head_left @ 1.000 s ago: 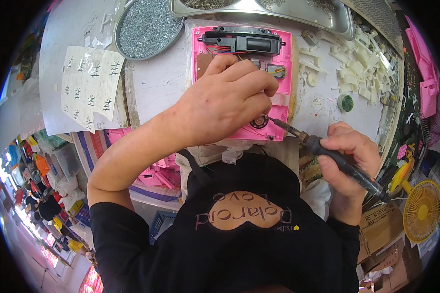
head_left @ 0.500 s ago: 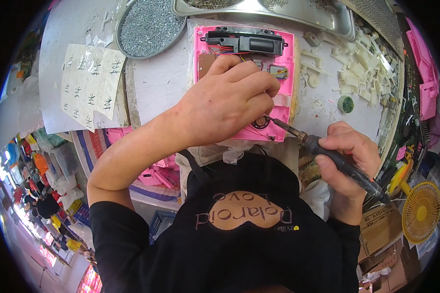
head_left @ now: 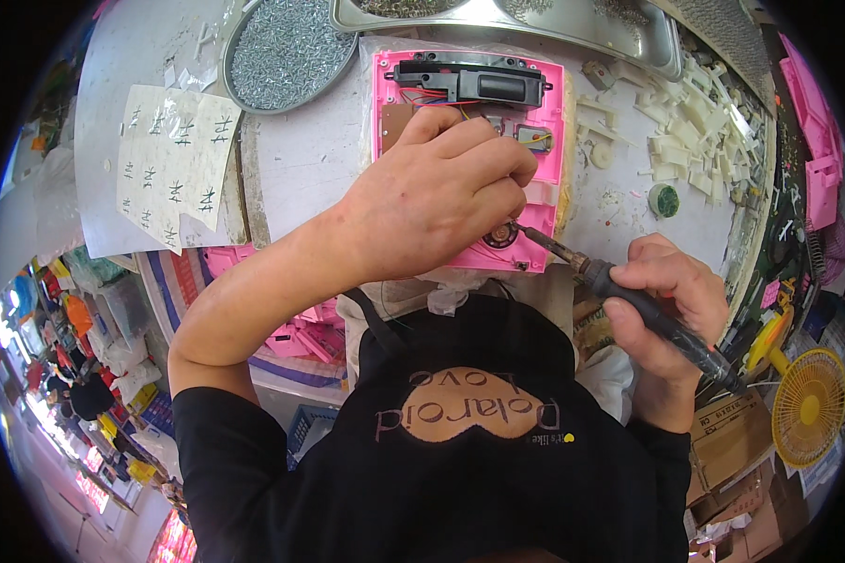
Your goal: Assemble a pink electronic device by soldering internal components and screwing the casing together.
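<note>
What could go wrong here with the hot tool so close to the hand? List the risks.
1. The black-handled soldering iron in the right hand has its tip right beside the left hand; a slip could burn the fingers.
2. The tip works at the lower edge of the pink plastic housing; lingering might melt it.
3. Thin red wires lie in the housing and could be scorched.

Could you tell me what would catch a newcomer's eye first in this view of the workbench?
Most striking is the bright pink plastic housing at the centre of the white bench, open side up, with the left hand pressed on it. The right hand holds a dark soldering iron whose tip meets the housing's lower edge. Above left sits a round tray of small metal screws.
</note>
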`<state>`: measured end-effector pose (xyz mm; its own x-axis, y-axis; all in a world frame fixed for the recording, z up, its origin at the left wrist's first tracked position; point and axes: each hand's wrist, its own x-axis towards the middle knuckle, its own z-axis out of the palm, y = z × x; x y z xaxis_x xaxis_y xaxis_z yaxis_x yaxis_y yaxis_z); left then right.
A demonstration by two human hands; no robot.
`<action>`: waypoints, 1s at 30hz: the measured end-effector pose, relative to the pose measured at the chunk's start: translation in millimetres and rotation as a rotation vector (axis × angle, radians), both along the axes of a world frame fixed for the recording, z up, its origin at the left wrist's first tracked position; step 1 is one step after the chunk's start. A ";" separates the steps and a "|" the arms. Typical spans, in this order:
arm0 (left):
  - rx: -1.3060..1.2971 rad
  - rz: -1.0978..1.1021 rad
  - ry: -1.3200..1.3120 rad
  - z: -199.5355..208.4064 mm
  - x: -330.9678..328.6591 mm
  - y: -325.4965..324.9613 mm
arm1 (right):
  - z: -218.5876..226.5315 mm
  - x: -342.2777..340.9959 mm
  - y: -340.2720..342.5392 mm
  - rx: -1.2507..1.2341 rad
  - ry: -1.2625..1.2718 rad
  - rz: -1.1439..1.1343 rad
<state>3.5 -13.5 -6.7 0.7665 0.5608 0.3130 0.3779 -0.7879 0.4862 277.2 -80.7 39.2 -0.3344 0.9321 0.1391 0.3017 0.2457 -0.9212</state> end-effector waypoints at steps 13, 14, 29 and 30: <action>0.017 0.017 -0.016 -2.4 1.4 -1.1 | 3.6 -0.8 -0.3 -0.006 0.005 0.005; 0.015 0.019 -0.020 -2.4 1.4 -1.1 | 3.7 -1.0 -0.2 -0.003 0.000 0.008; 0.009 0.016 -0.013 -1.0 1.2 -1.5 | 2.2 -1.6 -0.1 0.014 -0.012 0.003; 0.009 0.015 -0.011 -1.3 1.0 -1.4 | 1.8 -1.5 -0.1 0.016 -0.007 0.004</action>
<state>4.6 -14.9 -8.0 0.7543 0.5695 0.3265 0.3846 -0.7865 0.4832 275.7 -80.8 41.0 -0.3387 0.9286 0.1514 0.3070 0.2611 -0.9152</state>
